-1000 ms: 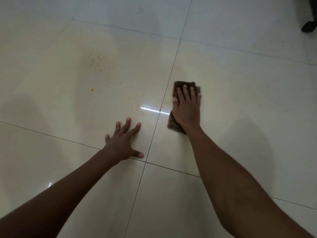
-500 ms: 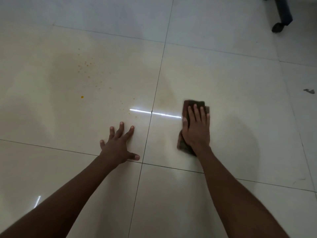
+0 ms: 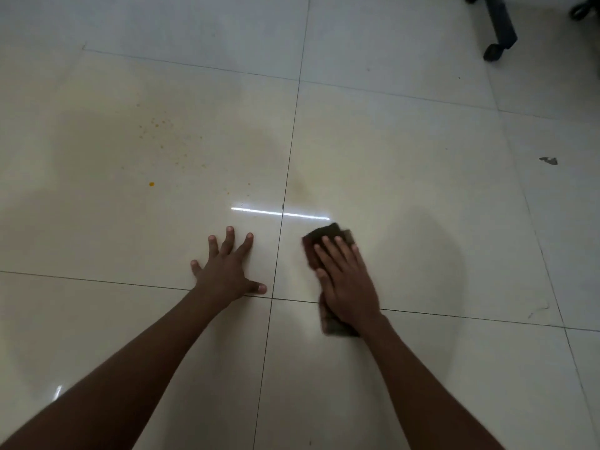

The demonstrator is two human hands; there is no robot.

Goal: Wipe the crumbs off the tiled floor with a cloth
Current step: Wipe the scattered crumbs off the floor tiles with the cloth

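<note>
A dark brown cloth lies flat on the pale tiled floor, right of a grout line. My right hand presses on it with straight fingers and covers its middle; cloth shows beyond the fingertips and at the wrist. My left hand rests flat on the neighbouring tile, fingers spread. Orange crumbs are scattered on the left tile well beyond my left hand, with one larger crumb nearer.
A chair leg with a castor stands at the far right, and a second castor sits in the corner. A small grey scrap lies on a right-hand tile. A faint brownish smear marks the floor beyond the cloth.
My right hand has dragged the cloth toward me and slightly right, down to the near grout line. The left hand has stayed planted.
</note>
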